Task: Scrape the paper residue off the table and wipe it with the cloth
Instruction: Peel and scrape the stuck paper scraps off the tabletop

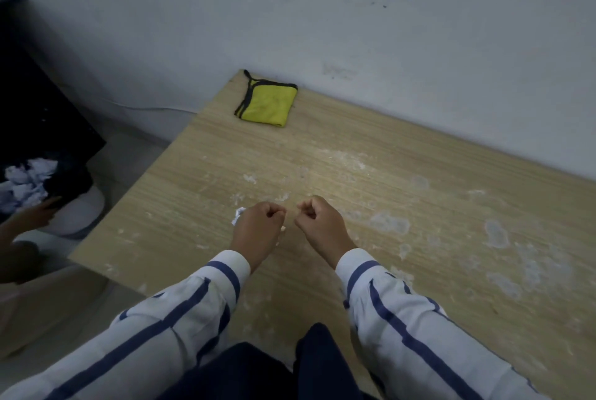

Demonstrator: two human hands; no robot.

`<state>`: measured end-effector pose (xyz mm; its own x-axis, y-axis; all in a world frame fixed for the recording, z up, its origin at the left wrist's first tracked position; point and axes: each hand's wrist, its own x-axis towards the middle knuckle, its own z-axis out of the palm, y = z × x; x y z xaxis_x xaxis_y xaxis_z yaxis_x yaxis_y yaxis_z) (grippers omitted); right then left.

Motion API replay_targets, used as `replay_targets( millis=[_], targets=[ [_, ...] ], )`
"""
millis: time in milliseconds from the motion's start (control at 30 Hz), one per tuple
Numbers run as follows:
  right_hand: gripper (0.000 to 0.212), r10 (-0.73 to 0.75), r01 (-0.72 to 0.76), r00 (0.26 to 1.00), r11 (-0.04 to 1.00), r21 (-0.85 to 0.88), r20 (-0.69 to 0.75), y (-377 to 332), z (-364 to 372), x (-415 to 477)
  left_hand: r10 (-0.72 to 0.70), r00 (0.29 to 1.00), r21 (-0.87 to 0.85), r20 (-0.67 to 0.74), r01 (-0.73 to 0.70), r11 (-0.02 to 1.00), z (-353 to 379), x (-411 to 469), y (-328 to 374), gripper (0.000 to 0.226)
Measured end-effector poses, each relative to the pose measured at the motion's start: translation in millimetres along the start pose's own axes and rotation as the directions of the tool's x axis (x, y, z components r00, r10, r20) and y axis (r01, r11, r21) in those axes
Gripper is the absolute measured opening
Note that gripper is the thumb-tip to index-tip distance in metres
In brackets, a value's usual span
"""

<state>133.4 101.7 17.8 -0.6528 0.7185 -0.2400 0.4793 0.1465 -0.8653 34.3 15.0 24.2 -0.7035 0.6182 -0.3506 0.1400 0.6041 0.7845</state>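
Both hands are hovering low over the wooden table (371, 157), side by side and just apart. The left hand (258, 225) is curled into a loose fist, and a white scrap of paper (238, 215) is poking out at its 9 o'clock side; it seems to be gripping that scrap, though the fingers are hiding the contact. The right hand (317, 222) is curled narrow too, thumb and fingertips pinched together, and whether anything is sitting between them I cannot tell. Pale paper residue (390, 222) is lying in patches across the tabletop, mostly at 3 o'clock from the hands. The yellow cloth (267, 104), folded and edged in black, is resting at 12 o'clock from the hands, well apart, near the wall (322, 12). Striped sleeves (403, 319) are covering both forearms.
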Motion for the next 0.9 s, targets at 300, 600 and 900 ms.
replay_targets(
  millis=[300, 600, 900],
  targets=[
    [0.028, 0.107, -0.087, 0.993, 0.957, -0.278, 0.057, -18.6, 43.8, 21.2, 0.003, 0.995, 0.182, 0.095, -0.02, 0.983, -26.8, 18.3, -24.1, 0.023],
    [0.037, 0.234, -0.23, 0.971, 0.87, -0.436, -0.044, -26.5, 65.6, 32.1, -0.002, 0.989, 0.444, 0.15, -0.065, 0.894, -24.5, 41.9, -23.1, 0.043],
    [0.014, 0.243, -0.262, 0.965, 0.834, -0.485, -0.102, -20.9, 77.5, 36.2, 0.009, 0.987, 0.535, 0.162, -0.095, 0.839, -20.1, 48.3, -29.2, 0.016]
  ],
)
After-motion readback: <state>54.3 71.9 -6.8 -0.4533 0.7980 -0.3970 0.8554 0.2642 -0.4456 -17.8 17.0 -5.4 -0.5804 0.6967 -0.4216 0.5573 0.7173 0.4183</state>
